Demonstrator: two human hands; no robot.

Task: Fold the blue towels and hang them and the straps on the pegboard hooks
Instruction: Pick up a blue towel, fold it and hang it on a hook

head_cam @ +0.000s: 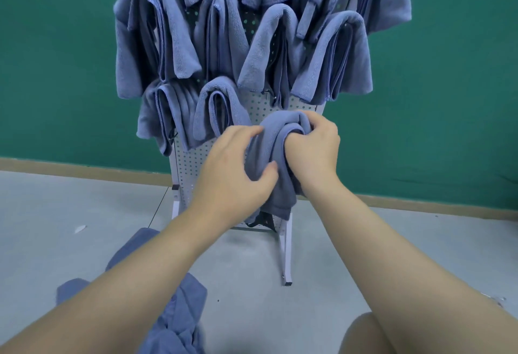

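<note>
- Unfolded blue towels [179, 317] on floor [364, 241], nearest – not yet done.
- Left hand [238, 168] + right hand [314, 146] both gripping folded towel [269, 163] at lower pegboard [190, 163].
- Hung towels [224, 37] above; approx. most done.

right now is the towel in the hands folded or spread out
Folded: the towel is bunched in layers, draped against the pegboard, with both the left hand and right hand gripping it.
</note>
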